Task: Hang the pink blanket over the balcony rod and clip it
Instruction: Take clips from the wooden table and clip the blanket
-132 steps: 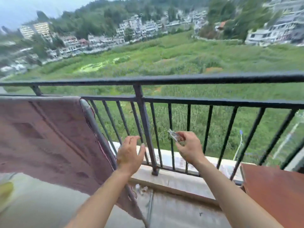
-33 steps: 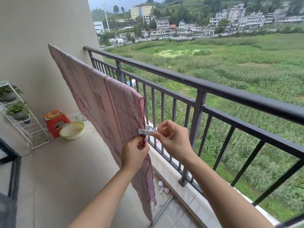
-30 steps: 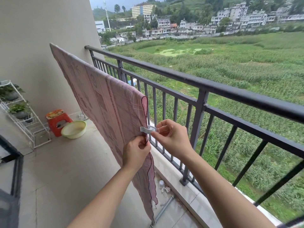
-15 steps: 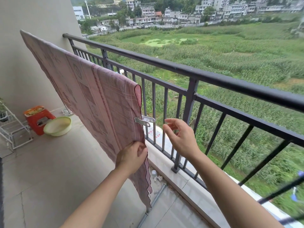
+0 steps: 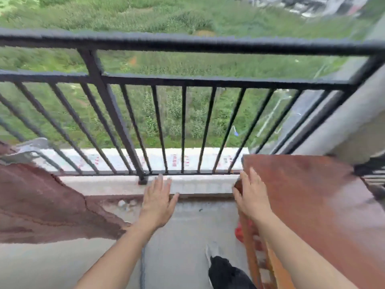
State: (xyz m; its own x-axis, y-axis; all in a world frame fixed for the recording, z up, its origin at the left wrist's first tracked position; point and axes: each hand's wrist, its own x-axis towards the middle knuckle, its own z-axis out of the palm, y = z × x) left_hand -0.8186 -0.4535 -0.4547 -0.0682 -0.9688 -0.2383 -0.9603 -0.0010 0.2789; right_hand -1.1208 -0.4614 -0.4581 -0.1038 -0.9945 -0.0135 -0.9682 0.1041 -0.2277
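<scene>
View from the head, looking down on a balcony, the picture blurred. Nearest, a dark shoe (image 5: 227, 272) stands on the grey floor (image 5: 183, 236). Two bare forearms reach forward. The left hand (image 5: 158, 202) hangs in the air before the ledge (image 5: 198, 184), fingers straight, holding nothing. The right hand (image 5: 250, 197) is spread flat and empty at the near corner of a red-brown table (image 5: 312, 205); whether it touches the table cannot be told. At the left edge the blanket (image 5: 41, 205) hangs in folds, with a grey clip (image 5: 27, 151) on its upper edge, well apart from both hands. Beyond the ledge stands the black railing (image 5: 187, 44), and far below it a green field (image 5: 166, 13). One end seems clipped, so the step in hand is probably fetching another clip, though none shows on the table. To do it well, smooth the blanket flat, then bite the clip over both hanging layers close under the rod near the free end, so that wind cannot lift it. Half a second ago the left hand pinched the blanket's edge under the clip and the right hand had just let the clip go; now both are off it, and the view has swung right, from the blanket to the table.
</scene>
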